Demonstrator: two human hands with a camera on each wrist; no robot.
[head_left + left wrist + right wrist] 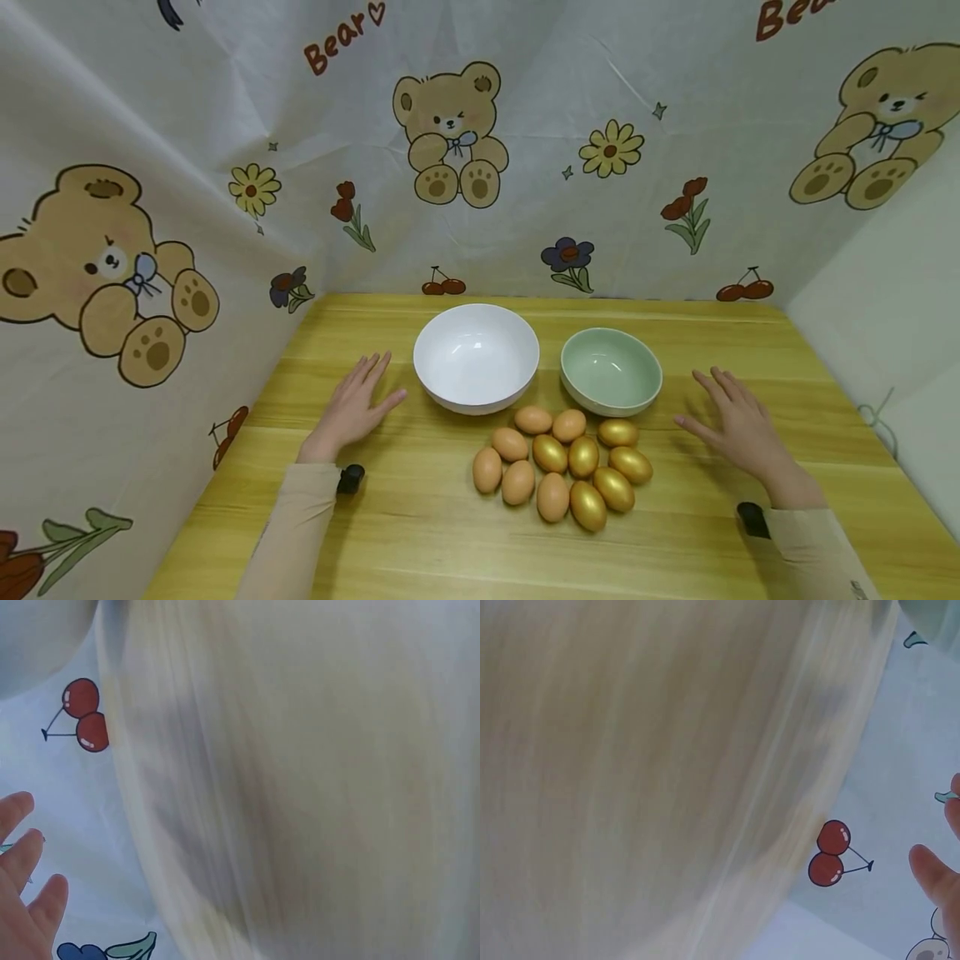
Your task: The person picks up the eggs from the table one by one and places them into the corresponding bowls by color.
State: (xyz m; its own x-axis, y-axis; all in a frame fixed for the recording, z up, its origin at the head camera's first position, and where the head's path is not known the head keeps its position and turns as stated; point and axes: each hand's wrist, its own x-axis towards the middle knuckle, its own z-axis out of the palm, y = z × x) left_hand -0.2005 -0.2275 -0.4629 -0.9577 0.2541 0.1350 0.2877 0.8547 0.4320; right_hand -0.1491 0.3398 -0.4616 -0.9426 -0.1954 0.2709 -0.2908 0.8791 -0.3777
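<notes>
My left hand [348, 412], fingers spread and holding nothing, is to the left of a white bowl [476, 358]. On the other side, my right hand [738, 429] has its fingers apart and also holds nothing; a pale green bowl [611, 371] is nearest to it. Several brown eggs [517, 482] lie in front of the white bowl. Beside them, several gold eggs [588, 505] lie in front of the green bowl. Each wrist view catches only some fingers, the left fingers [22, 855] and the right fingers [937, 877].
All of it stands on a wooden table [420, 542] with yellowish grain. A white cloth [525, 233] printed with bears, flowers and cherries hangs behind and at the left. A thin cord [881, 421] hangs by the right edge. Black straps [752, 519] sit at the wrists.
</notes>
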